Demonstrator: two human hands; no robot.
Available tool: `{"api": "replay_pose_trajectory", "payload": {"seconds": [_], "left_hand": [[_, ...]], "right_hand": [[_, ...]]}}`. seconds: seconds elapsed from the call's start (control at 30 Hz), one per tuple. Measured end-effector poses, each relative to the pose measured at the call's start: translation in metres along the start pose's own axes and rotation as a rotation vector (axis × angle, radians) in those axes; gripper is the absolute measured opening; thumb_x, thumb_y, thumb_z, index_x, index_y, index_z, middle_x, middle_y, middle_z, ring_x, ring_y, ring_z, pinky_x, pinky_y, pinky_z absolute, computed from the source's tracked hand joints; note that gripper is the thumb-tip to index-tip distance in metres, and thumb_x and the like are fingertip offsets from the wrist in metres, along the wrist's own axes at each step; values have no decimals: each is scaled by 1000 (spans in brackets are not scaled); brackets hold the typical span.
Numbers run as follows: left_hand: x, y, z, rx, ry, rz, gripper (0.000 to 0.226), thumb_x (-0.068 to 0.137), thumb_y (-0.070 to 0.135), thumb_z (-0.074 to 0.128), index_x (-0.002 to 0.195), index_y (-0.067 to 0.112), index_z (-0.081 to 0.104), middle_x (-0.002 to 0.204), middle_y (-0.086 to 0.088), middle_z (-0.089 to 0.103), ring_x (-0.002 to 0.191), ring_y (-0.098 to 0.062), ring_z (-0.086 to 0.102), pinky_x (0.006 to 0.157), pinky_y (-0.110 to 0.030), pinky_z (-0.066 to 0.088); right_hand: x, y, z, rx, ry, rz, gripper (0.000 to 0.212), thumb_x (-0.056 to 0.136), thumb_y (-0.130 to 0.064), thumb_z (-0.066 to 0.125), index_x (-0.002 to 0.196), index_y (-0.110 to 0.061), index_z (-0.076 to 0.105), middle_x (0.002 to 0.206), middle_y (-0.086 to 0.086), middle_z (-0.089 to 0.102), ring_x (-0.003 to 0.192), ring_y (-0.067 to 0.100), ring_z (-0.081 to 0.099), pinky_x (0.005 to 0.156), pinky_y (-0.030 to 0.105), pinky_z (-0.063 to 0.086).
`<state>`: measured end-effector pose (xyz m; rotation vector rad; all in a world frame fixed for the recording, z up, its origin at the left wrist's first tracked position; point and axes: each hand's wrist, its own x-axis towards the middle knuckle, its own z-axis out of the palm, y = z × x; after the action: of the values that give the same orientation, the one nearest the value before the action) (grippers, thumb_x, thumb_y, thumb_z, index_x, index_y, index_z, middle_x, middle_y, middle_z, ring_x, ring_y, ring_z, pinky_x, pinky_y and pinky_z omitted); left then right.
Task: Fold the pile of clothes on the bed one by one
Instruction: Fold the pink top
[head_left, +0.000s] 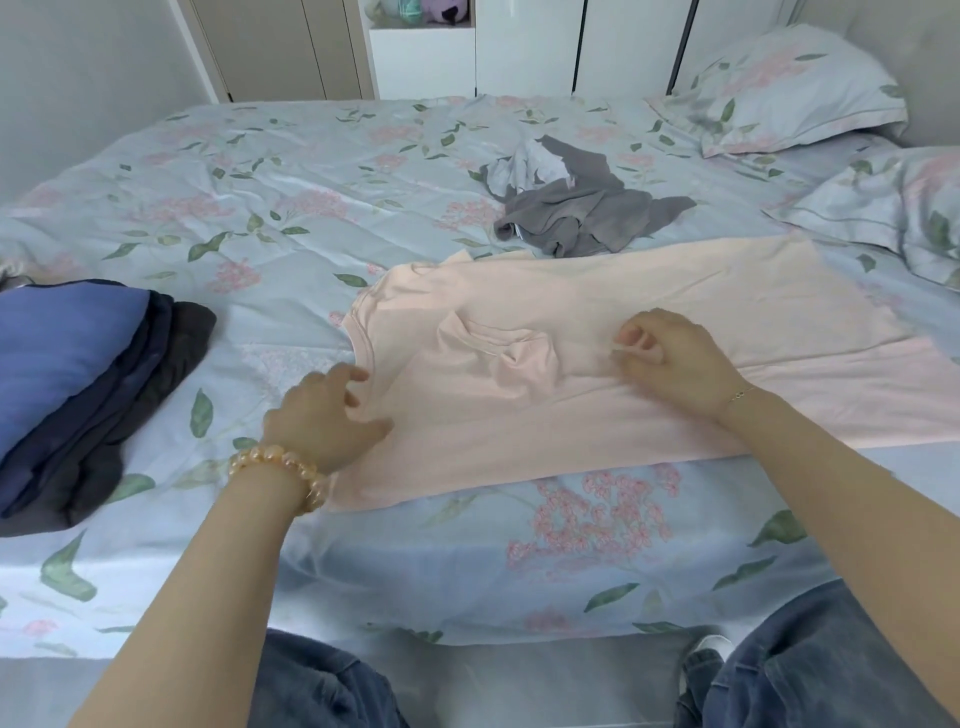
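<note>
Both your hands are already on the pink shirt (623, 332), which lies flat at the near edge of the bed (260, 171), its long axis running left to right, collar to the left. Your left hand (324, 410) pinches the fabric beside the collar; your right hand (670, 353) pinches a fold near the middle. Judging by this, fold along that axis. More unfolded clothes (571, 208) lie farther back, and a folded stack (88, 384) sits near left.

No readable text, label, brand, number or sign appears anywhere in view. The pink shirt (597, 364) is plain, and near it the grey clothes (566, 208), the folded stack (88, 384) and the floral bed cover (291, 197) carry no lettering.
</note>
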<state>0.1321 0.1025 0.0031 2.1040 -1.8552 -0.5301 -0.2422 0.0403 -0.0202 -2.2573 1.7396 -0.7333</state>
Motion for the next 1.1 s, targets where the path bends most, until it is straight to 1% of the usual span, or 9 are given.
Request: {"api": "replay_pose_trajectory", "payload": {"seconds": [0.2,0.27,0.37,0.47,0.57,0.73,0.87,1.0,1.1], "left_hand": [[68,43,31,-361,-48,42,46,93,32,59,133,16,47,125,-5,56,105,-19,53,88,-27,41],[87,51,40,-414,-68,14,48,94,34,57,136,15,43,126,-7,56,111,-24,55,96,-33,45],[107,60,48,-404,-71,-8,45,93,39,57,131,15,48,113,-2,58,106,-22,57,95,-34,46],[116,66,54,-432,-91,64,27,90,42,62,81,17,56,74,5,47,67,-12,44,61,-19,35],[122,69,51,-547,-123,80,37,86,45,65,71,13,55,65,2,42,53,-8,38,45,-14,28],[132,71,49,-704,-27,85,19,89,34,66,93,17,61,66,2,44,46,-3,42,48,-15,34],[134,73,47,-652,0,115,22,91,40,61,91,18,57,65,4,42,52,-10,39,49,-19,33],[128,70,34,-722,35,174,22,86,26,71,81,23,50,64,-1,44,60,-17,36,52,-24,28],[113,66,12,-695,36,318,20,81,14,76,88,23,60,65,-9,39,58,-18,30,54,-26,26]], "right_hand": [[29,-61,36,271,-147,-70,52,84,-29,73,132,-22,55,121,-1,50,108,10,50,97,20,37],[39,-58,49,271,-153,-83,47,79,-21,78,123,-17,63,118,3,55,111,14,53,100,22,38],[48,-52,58,357,-157,-64,21,75,-14,81,93,-10,71,98,9,63,92,17,59,84,28,44],[55,-47,54,454,-172,12,21,82,-20,76,79,-2,66,91,17,64,77,16,53,74,31,43],[60,-35,41,477,-173,68,23,88,-23,70,76,-5,63,91,12,63,79,14,54,79,27,44],[58,-22,35,524,-267,93,31,94,-20,61,77,5,57,67,-6,46,58,-1,38,60,13,32],[58,-23,37,537,-212,115,27,88,-23,70,71,-8,55,60,-11,45,53,-1,38,54,11,30],[55,-33,33,556,-115,69,23,77,-11,80,77,-17,57,68,-9,53,57,3,44,60,13,38],[49,-45,26,603,-60,-18,34,74,-1,79,93,-21,60,76,-6,56,66,9,48,66,18,41]]}}
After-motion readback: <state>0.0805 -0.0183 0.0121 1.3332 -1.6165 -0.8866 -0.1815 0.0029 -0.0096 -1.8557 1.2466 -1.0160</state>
